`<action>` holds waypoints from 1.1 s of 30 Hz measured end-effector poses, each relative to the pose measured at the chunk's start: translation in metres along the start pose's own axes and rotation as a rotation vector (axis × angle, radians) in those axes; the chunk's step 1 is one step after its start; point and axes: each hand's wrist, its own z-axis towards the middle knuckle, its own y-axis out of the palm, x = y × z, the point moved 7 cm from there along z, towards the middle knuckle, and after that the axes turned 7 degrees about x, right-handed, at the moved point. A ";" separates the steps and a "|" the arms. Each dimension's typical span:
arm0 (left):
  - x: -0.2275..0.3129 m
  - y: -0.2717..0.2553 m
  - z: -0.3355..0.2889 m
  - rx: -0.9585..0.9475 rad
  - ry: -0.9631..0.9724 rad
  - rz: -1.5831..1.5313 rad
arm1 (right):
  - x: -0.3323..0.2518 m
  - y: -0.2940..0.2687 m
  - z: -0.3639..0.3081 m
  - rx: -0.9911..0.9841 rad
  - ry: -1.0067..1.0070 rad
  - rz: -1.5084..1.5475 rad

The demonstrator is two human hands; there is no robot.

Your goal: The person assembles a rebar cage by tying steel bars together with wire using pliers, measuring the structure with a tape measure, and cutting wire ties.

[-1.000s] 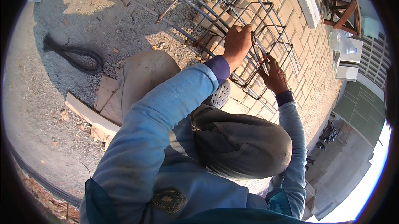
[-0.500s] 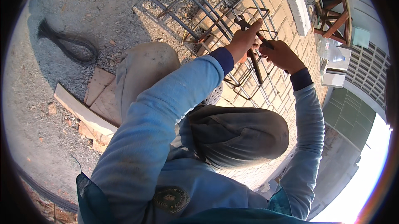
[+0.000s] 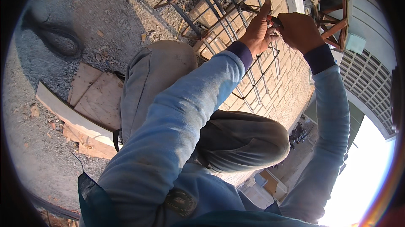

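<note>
A pair of pincers [image 3: 275, 20] with red and black on its handle is held over the steel rebar cage [image 3: 228, 22], with its dark jaws at the crossing bars. My right hand [image 3: 300, 32] is closed round the handle end. My left hand [image 3: 255, 33] is closed on the pincers nearer the jaws, thumb pointing up and fingers curled. It hides the middle of the tool and any second handle. Whether the jaws grip a tie wire is too small to tell. The cage, bars with bent stirrups, extends beneath and beyond both hands.
A coil of dark wire [image 3: 63, 41] lies on the gravel at the left. Wooden boards [image 3: 95, 94] lie beside my left knee [image 3: 162, 71]. Brick paving [image 3: 291, 64] runs under the cage. A rusty metal frame [image 3: 337, 29] stands at the upper right.
Both hands have moved up and slightly right with the pincers. A dark handle that hung below my hands is now out of sight. The whole view has shifted somewhat.
</note>
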 end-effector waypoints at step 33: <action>0.000 -0.010 0.004 0.152 0.035 -0.192 | 0.016 0.035 -0.034 -0.707 0.693 0.895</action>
